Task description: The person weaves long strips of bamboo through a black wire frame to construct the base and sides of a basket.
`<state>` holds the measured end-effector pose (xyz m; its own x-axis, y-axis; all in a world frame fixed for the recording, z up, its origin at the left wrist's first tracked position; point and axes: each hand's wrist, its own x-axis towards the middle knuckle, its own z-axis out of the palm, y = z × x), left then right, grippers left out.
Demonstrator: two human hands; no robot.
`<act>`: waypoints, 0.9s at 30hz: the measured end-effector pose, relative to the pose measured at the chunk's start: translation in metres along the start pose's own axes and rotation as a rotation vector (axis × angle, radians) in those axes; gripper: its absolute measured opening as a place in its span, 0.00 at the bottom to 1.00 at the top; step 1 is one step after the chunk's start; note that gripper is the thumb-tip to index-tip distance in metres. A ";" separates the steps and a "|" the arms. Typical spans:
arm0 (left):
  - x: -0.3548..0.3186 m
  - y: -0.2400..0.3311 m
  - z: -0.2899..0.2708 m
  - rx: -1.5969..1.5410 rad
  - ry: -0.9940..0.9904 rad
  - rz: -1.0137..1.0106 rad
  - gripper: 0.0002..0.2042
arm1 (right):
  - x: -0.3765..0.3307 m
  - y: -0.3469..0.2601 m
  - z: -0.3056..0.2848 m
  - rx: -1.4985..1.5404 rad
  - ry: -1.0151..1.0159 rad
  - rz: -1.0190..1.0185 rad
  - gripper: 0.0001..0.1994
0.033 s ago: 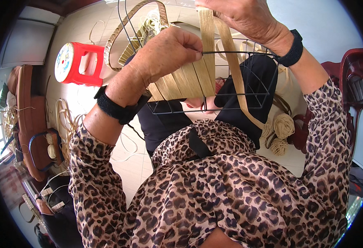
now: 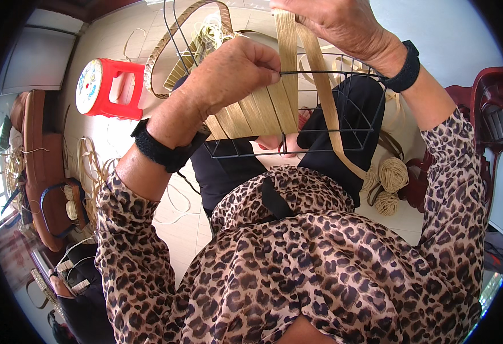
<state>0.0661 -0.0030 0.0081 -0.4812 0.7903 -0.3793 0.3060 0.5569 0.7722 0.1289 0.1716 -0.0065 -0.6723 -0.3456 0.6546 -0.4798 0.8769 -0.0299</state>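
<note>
A black wire basket frame point(image 2: 334, 150) rests over my lap, its left part wrapped in flat tan strips point(image 2: 251, 117) laid side by side. My left hand point(image 2: 234, 71) is closed at the top wire, thumb and fingers pinched by the newest wrap; the strip's edge there is partly hidden. Above the frame, my right hand point(image 2: 340, 26) grips a loop of the flat tan strip point(image 2: 286, 43), pulled up from the wire. From that hand the strip's loose length point(image 2: 327, 103) runs down across the frame and over my right thigh toward the floor.
A red stool point(image 2: 114, 89) with a pale top stands at the left. Beyond my left hand is a handled woven basket point(image 2: 174, 69) with pale fibres. Balls of cord point(image 2: 393, 175) lie right of my leg, near a dark red chair point(image 2: 492, 109). Loose strips point(image 2: 88, 172) hang at left.
</note>
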 end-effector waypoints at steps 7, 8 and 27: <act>0.000 0.004 0.000 0.044 0.039 -0.022 0.08 | 0.014 -0.005 -0.004 0.043 0.055 -0.096 0.03; 0.000 0.004 0.000 0.045 0.037 -0.018 0.08 | 0.013 -0.003 -0.002 0.065 0.089 -0.107 0.03; 0.007 0.011 0.008 0.330 0.130 0.149 0.09 | 0.021 -0.005 -0.026 0.004 0.098 -0.030 0.02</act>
<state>0.0721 0.0108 0.0098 -0.5054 0.8415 -0.1908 0.6185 0.5075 0.5999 0.1316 0.1686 0.0268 -0.5997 -0.3369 0.7259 -0.5013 0.8652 -0.0127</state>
